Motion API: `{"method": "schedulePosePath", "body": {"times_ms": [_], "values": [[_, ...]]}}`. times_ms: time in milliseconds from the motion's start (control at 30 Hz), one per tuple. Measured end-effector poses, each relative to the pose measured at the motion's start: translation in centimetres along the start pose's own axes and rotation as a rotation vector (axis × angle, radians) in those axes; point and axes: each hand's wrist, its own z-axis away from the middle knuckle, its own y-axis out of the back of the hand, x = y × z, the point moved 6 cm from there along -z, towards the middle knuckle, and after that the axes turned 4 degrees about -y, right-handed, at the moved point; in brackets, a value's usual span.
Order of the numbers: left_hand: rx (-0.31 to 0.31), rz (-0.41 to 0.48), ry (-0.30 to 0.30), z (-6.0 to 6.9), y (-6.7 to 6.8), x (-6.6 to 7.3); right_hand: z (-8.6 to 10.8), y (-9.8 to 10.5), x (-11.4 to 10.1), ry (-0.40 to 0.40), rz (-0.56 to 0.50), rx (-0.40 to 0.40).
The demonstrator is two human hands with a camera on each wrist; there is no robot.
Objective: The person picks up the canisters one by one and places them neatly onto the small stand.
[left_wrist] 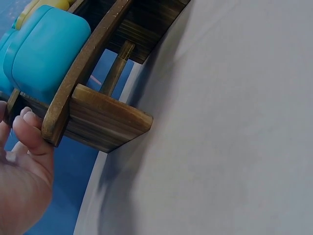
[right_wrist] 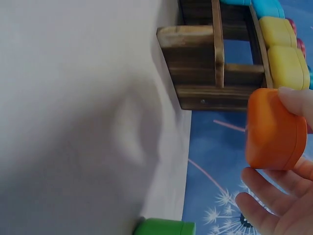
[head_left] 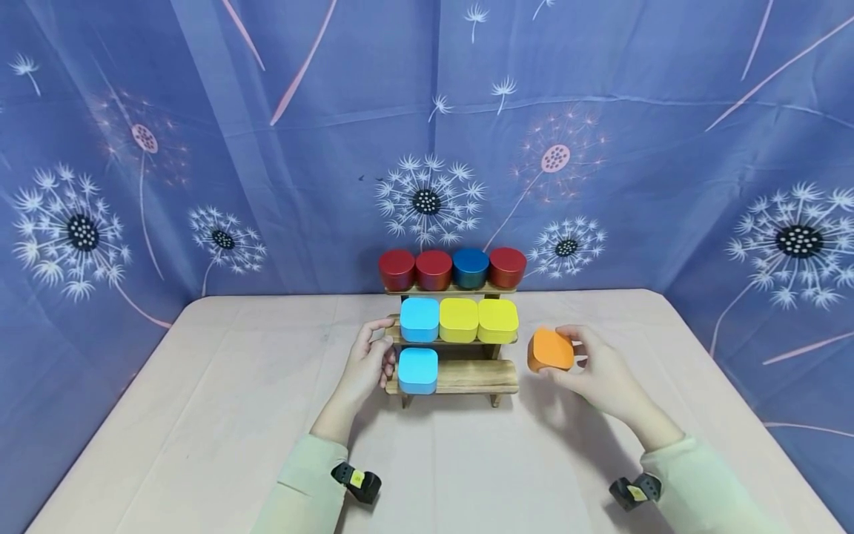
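A three-step wooden display rack (head_left: 474, 378) stands on the table. My left hand (head_left: 365, 360) grips its left end, with fingertips around the side of the steps in the left wrist view. To the right of the rack, my right hand (head_left: 597, 371) holds an orange tin (head_left: 551, 350) off the table, thumb on one side and fingers on the other. On the bottom step sits a light blue tin (head_left: 418, 371) at the left. The middle step bears another light blue tin (head_left: 419, 320) and two yellow tins (head_left: 458, 320).
Along the top step stand red tins (head_left: 397, 269) and a dark blue tin (head_left: 471, 268). A green tin (right_wrist: 165, 227) shows at the bottom edge of the right wrist view. Behind the table hangs a blue curtain (head_left: 320, 185) with dandelion prints.
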Motion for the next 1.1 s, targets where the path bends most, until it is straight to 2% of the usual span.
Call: {"method": "schedulePosePath", "body": {"times_ms": [300, 533, 733, 900, 1100], "values": [[0.003, 0.006, 0.018, 0.0, 0.0, 0.0, 0.8, -1.4, -0.7, 0.009, 0.001, -0.038], [-0.002, 0.002, 0.017, 0.0, 0.0, 0.0, 1.1, -2.6, -1.3, 0.044, 0.002, -0.058], [-0.011, 0.004, 0.026, -0.2, 0.0, -0.1, 1.3, -3.5, -1.5, 0.028, -0.001, -0.082], [-0.015, 0.005, 0.027, -0.2, 0.0, -0.1, 1.4, -4.0, -2.0, 0.031, -0.039, -0.077], [-0.001, 0.004, 0.013, -0.1, 0.0, -0.1, 1.6, -4.3, -2.5, 0.07, -0.078, -0.045]]}}
